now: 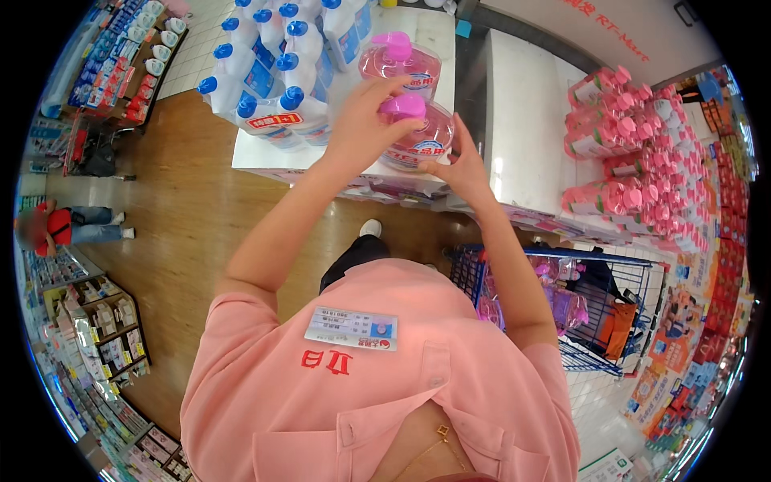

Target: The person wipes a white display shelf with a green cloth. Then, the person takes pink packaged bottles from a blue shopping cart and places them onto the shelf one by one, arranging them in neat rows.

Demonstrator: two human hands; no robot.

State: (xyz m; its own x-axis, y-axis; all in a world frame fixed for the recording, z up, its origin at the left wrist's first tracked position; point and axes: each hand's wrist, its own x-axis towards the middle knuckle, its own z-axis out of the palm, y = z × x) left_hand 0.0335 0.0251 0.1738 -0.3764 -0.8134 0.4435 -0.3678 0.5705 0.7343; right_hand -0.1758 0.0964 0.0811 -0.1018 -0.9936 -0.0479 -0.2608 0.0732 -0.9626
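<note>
A clear pump bottle of pink liquid (421, 137) with a magenta pump head stands near the front edge of a white display table (259, 158). My left hand (370, 123) holds it around the pump head and upper side, while my right hand (461, 162) grips its right side low down. Directly behind stands a matching pink pump bottle (400, 63), its front partly hidden by my left hand and the nearer bottle. To the left are several white bottles with blue caps (277, 72), the front ones joined by a red and yellow label band.
A blue wire shopping cart (608, 355) with pink and purple bottles stands at my lower right. Pink pump bottles (626, 144) are massed on the right display. A person in red (57, 226) is at far left, near stocked shelves (114, 325).
</note>
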